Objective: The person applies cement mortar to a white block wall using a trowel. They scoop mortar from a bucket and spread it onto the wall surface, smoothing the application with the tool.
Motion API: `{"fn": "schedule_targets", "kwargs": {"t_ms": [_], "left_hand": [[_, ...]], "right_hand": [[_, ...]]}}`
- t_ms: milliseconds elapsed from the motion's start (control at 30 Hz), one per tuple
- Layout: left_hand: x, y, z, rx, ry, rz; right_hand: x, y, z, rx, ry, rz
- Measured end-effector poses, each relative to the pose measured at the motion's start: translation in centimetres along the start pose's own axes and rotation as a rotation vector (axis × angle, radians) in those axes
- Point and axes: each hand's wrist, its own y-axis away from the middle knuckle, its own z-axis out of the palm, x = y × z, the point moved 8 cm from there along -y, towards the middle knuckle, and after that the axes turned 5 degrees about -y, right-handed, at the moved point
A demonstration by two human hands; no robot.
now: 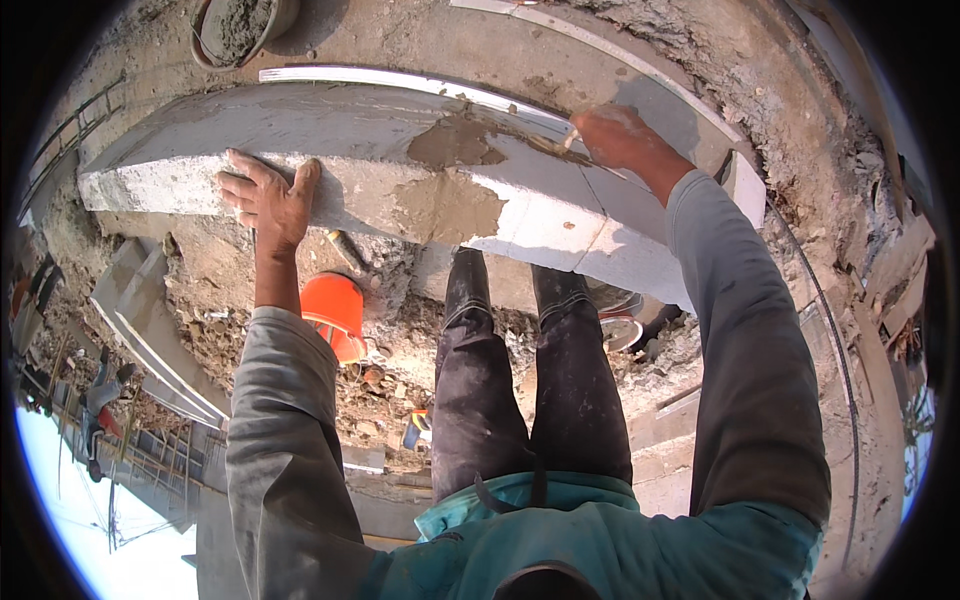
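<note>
A low wall of pale blocks (560,215) runs across in front of my legs, with wet grey-brown mortar (447,205) smeared over part of its top and near face. My left hand (270,198) lies spread against the wall's upper near edge, holding nothing. Farther right, my right hand (622,142) is closed at the wall's far side. A narrow pale piece shows by its fingertips, but I cannot make out what it belongs to. Along the far edge of the wall top lies a long white straight strip (400,76), its right end reaching close to my right hand.
A tub of mortar (285,22) stands beyond the wall at the far left. Below my left hand are an orange bucket (335,298) and a short wooden-handled tool (347,250) on rubble. A dark cable (835,340) runs along the right. Slabs (150,310) lean at the left.
</note>
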Motion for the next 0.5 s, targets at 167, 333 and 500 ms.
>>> {"fn": "schedule_targets", "kwargs": {"t_ms": [167,333,500], "left_hand": [[0.2,0.6,-0.9,-0.024,-0.056,-0.070],[1.1,0.4,-0.5,-0.013,-0.034,-0.031],[0.7,0.8,-0.8,-0.010,-0.038,-0.018]], "right_hand": [[-6.1,1.1,-7.9,0.057,-0.219,0.041],[-1.4,-5.8,-2.4,0.053,0.001,0.048],[-6.9,-4.0,-4.8,0.088,0.002,-0.087]]}}
